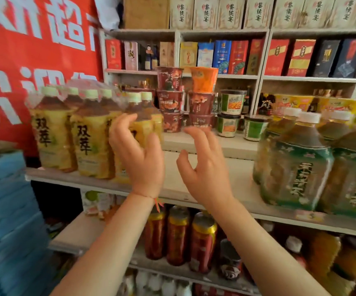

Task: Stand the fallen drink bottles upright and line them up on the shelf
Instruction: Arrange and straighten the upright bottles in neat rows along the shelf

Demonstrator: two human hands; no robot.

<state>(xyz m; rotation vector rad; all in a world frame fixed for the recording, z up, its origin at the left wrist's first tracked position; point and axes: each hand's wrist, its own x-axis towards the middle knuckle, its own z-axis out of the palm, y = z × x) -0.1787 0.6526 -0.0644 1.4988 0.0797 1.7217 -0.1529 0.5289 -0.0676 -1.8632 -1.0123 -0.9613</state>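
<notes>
Left hand [137, 154]: raised palm-inward, fingers loosely spread, holding nothing, fingertips at the nearest yellow-label bottles [91, 135].
Right hand [202, 167]: raised opposite, fingers curled apart, holding nothing.
Shelf [226, 180]: bare board between the hands.
Green-label bottles [296, 165]: upright, right of the right hand.

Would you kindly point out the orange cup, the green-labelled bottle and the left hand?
orange cup [203, 79], head view, its side wall.
green-labelled bottle [296, 167], head view, its label.
left hand [139, 154], head view, its back.
</notes>
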